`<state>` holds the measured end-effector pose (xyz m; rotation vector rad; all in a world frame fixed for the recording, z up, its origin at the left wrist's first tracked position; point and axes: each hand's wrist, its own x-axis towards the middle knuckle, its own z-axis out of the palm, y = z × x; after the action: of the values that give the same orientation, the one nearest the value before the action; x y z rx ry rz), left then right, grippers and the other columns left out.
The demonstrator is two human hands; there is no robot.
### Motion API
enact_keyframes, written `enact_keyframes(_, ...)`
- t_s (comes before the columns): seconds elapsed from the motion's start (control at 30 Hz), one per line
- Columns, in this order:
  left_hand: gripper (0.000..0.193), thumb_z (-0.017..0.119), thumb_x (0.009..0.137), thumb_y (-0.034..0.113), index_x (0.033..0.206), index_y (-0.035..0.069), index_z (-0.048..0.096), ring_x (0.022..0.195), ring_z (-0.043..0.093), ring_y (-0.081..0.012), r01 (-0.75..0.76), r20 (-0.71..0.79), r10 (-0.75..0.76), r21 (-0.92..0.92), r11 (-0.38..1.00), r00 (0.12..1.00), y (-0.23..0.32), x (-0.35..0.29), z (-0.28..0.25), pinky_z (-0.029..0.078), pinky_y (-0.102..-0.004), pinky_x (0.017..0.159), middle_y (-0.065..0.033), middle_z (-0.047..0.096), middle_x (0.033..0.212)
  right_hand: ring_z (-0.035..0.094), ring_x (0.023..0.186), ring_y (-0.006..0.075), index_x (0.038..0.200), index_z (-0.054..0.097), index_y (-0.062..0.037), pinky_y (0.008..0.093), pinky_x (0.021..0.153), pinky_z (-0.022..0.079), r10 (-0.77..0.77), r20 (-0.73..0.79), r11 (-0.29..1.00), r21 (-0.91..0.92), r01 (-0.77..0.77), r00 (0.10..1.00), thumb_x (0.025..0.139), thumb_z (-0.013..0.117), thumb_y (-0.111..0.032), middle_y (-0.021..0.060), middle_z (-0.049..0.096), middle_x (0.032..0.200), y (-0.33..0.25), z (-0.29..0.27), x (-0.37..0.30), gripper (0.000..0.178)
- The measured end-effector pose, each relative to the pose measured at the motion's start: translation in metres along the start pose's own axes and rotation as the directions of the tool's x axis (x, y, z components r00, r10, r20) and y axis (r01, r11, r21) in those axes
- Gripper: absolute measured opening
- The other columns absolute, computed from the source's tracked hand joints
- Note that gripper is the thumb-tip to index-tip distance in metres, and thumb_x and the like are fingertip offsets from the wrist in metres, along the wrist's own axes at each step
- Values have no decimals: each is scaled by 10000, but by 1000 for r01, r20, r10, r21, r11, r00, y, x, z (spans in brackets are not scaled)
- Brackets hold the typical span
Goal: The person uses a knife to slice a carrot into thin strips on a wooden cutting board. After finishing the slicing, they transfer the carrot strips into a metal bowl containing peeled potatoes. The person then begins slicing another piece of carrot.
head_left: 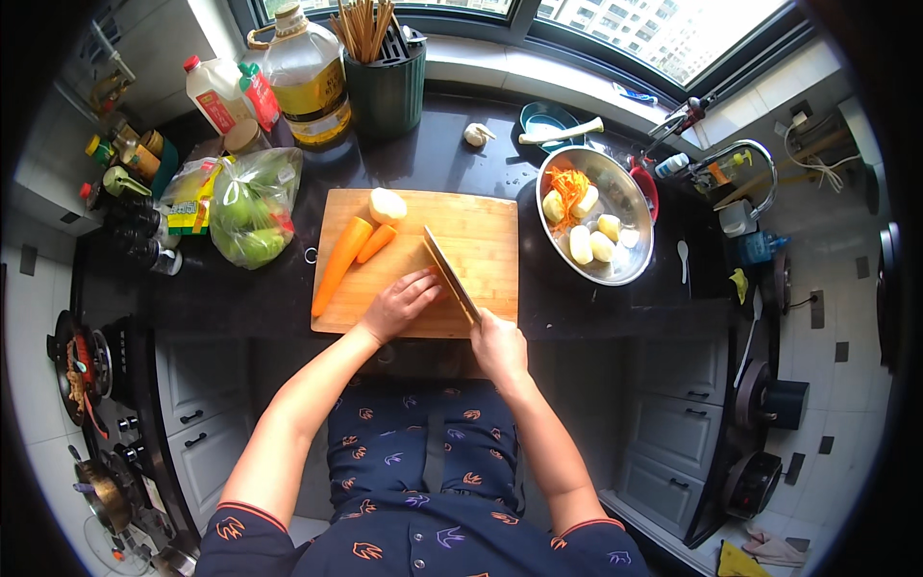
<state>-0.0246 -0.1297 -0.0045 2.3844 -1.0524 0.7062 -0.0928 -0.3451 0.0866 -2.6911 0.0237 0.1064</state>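
Observation:
My right hand (498, 346) grips the handle of a kitchen knife (450, 274). Its blade slants up and left over a wooden cutting board (490, 226). Close by the blade's left side, my left hand (402, 306) is low over the board, fingers bent and pressed together; whatever they may hold is hidden. A long peeled carrot (339, 267), a shorter carrot piece (376, 243) and a pale, rounded cut vegetable (387, 206) lie on the board's left part. To the right, a metal bowl (630, 264) contains carrot shreds (567, 183) and several peeled potatoes (581, 244).
Left of the board sits a plastic bag (252, 207) of green produce. Behind stand a large oil jug (306, 82) and a green chopstick holder (386, 91). Garlic (478, 135) and a teal bowl (548, 123) are farther back. A white spoon (684, 260) lies right of the metal bowl.

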Motion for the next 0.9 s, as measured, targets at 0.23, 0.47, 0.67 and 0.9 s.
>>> enact_keyframes(0.23,276,747,883,192,1139,97,712,1243,607,-202,31,-31,-31,-6,999,999,2,4,3,563,-326,955,-37,677,1218,704,679,405,1184,706,-90,493,648,584,-31,22,999,31,31,999,940,588,-134,228,698,744,-13,-31,-13,274)
enact_keyframes(0.47,284,745,881,199,1138,86,702,1194,616,-251,8,49,-9,19,1000,999,-2,2,3,566,-353,945,-64,662,1212,696,587,366,1213,689,-68,461,576,581,-46,51,996,-71,50,998,924,601,-116,205,683,680,-18,-29,-31,306)
enact_keyframes(0.67,327,747,835,187,1128,56,683,1231,576,-335,-38,93,34,41,998,995,-4,-5,14,551,-410,963,-121,625,1225,695,549,322,1233,666,-24,420,514,578,-82,35,987,-135,86,996,934,604,-111,146,651,621,-15,-31,-47,318)
enact_keyframes(0.9,304,730,840,170,1121,62,685,1259,553,-315,-47,101,43,45,998,994,-5,-4,12,544,-411,964,-124,612,1238,696,609,376,1259,609,-26,455,569,582,-10,142,997,-77,21,990,964,597,-120,202,668,682,-14,-43,-49,310)
